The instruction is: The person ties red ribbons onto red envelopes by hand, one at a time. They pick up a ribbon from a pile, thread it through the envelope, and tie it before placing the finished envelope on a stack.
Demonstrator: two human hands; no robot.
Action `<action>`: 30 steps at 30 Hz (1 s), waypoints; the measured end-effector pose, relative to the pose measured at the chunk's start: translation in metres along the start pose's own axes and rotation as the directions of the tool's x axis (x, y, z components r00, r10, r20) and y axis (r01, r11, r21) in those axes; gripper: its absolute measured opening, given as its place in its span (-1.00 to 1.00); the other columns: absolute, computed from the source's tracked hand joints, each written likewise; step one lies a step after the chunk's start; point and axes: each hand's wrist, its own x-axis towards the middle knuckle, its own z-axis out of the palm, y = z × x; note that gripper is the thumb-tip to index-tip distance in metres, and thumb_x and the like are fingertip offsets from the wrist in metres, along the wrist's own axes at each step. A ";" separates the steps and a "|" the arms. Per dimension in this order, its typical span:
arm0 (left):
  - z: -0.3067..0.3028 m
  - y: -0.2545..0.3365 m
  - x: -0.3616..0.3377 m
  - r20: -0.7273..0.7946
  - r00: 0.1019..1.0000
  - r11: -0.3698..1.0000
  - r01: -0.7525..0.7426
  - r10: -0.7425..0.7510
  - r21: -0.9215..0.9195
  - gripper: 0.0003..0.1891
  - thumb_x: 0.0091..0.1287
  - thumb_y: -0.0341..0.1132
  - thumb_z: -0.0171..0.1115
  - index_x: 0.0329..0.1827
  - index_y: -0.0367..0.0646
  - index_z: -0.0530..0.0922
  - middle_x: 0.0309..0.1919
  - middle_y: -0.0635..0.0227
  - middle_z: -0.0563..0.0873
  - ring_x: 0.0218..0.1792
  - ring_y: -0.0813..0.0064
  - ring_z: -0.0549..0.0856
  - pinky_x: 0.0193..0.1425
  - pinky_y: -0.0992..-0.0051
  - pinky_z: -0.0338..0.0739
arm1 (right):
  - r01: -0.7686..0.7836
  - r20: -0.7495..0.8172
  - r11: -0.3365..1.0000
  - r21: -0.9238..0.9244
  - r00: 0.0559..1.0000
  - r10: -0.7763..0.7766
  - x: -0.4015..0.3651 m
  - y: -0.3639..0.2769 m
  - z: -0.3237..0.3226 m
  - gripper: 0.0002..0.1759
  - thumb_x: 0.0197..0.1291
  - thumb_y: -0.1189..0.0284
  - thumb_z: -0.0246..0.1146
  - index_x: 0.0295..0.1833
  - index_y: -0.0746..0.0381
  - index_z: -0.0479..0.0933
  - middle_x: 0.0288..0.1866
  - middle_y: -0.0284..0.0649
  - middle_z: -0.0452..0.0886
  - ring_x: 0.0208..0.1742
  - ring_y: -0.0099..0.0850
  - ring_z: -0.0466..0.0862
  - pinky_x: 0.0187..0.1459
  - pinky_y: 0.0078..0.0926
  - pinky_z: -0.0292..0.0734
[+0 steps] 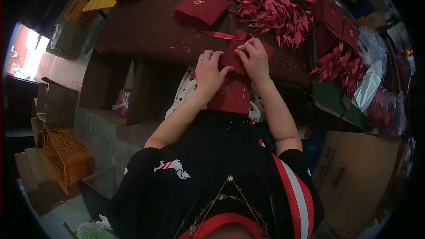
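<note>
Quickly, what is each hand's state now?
Left hand: partly open, thumb against the red paper packet.
Right hand: pinched closed over it; whatever it pinches is unclear.

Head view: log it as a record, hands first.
Left hand: at left edge of flat dark-red paper item with gold emblem
Right hand: at the item's upper part, fingers bunched; grip unclear
Table cover: smooth brown cloth
Beyond hands: stack of dark-red paper items; to its right, heap of glossy red ribbons
Far left: orange plastic crate

No text can be read: print point(244, 91) on the red packets point(232, 101) and the cardboard box point(361, 190) is too unclear.
</note>
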 end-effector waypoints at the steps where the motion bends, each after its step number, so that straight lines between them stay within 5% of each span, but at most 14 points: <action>1: 0.000 0.001 0.000 -0.030 0.999 1.000 -0.011 0.010 -0.019 -0.47 0.10 -0.17 0.60 0.11 -0.14 0.61 -0.02 0.18 0.60 0.04 0.08 0.60 0.11 0.20 0.54 | 0.023 -0.001 0.998 -0.055 1.000 -0.024 0.000 0.000 -0.002 -0.84 0.21 0.45 0.46 -0.16 0.29 0.68 -0.25 -0.16 0.60 -0.15 -0.14 0.68 -0.11 -0.21 0.62; 6: 0.004 0.002 0.003 -0.033 0.999 0.989 0.027 -0.032 -0.143 -0.49 0.06 -0.25 0.61 0.06 -0.13 0.60 -0.07 0.21 0.61 0.01 0.12 0.61 0.10 0.21 0.53 | -0.018 0.057 0.999 -0.046 0.998 0.020 -0.003 0.002 -0.010 -0.84 0.15 0.45 0.48 -0.20 0.27 0.69 -0.24 -0.17 0.61 -0.15 -0.16 0.67 -0.15 -0.28 0.59; 8: 0.000 0.004 0.007 0.071 0.982 0.956 0.186 -0.175 -0.225 -0.51 0.06 -0.29 0.61 0.05 -0.12 0.60 -0.11 0.22 0.61 0.00 0.14 0.61 0.09 0.22 0.53 | 0.062 0.094 0.994 -0.091 0.994 -0.054 -0.006 0.006 -0.010 -0.85 0.14 0.46 0.48 -0.20 0.26 0.69 -0.25 -0.18 0.62 -0.16 -0.16 0.68 -0.15 -0.26 0.60; 11: -0.002 0.003 0.012 0.125 0.971 0.947 0.228 -0.204 -0.226 -0.53 0.06 -0.30 0.60 0.03 -0.11 0.60 -0.13 0.22 0.61 0.00 0.14 0.61 0.08 0.22 0.53 | 0.075 0.106 0.991 -0.110 0.992 -0.063 -0.007 0.003 -0.012 -0.85 0.13 0.46 0.47 -0.21 0.25 0.69 -0.25 -0.18 0.62 -0.18 -0.16 0.68 -0.15 -0.25 0.60; 15: -0.002 0.003 0.016 0.124 0.980 0.984 0.166 -0.157 -0.067 -0.53 0.09 -0.28 0.63 0.04 -0.17 0.65 -0.08 0.18 0.65 -0.02 0.17 0.66 0.08 0.24 0.58 | 0.001 0.158 0.994 -0.108 0.987 0.016 -0.008 0.000 -0.009 -0.88 0.18 0.45 0.45 -0.21 0.24 0.69 -0.24 -0.21 0.59 -0.13 -0.17 0.66 -0.11 -0.23 0.61; 18: -0.002 0.002 0.019 0.167 0.972 0.975 0.188 -0.166 -0.121 -0.54 0.09 -0.33 0.62 0.04 -0.19 0.64 -0.08 0.17 0.65 -0.04 0.15 0.67 0.08 0.23 0.58 | 0.022 0.144 0.996 -0.083 0.989 -0.010 -0.008 -0.001 -0.006 -0.88 0.17 0.45 0.45 -0.21 0.23 0.69 -0.25 -0.22 0.59 -0.13 -0.19 0.66 -0.13 -0.23 0.61; 20: 0.004 0.002 0.014 0.004 0.995 0.977 0.098 -0.099 -0.190 -0.56 0.10 -0.38 0.60 0.04 -0.20 0.63 -0.07 0.17 0.66 -0.05 0.16 0.68 0.07 0.23 0.59 | 0.010 0.144 0.997 -0.074 0.990 0.001 -0.007 -0.003 -0.006 -0.89 0.18 0.44 0.44 -0.22 0.21 0.68 -0.25 -0.23 0.59 -0.13 -0.20 0.66 -0.14 -0.23 0.61; 30: 0.007 -0.004 0.014 0.074 0.987 0.958 0.155 -0.142 -0.240 -0.56 0.11 -0.43 0.57 0.06 -0.17 0.62 -0.11 0.21 0.67 -0.08 0.24 0.69 0.05 0.27 0.60 | 0.127 0.117 0.985 -0.118 0.987 -0.114 -0.009 -0.005 0.002 -0.89 0.15 0.45 0.43 -0.23 0.19 0.66 -0.24 -0.25 0.57 -0.12 -0.22 0.65 -0.15 -0.24 0.63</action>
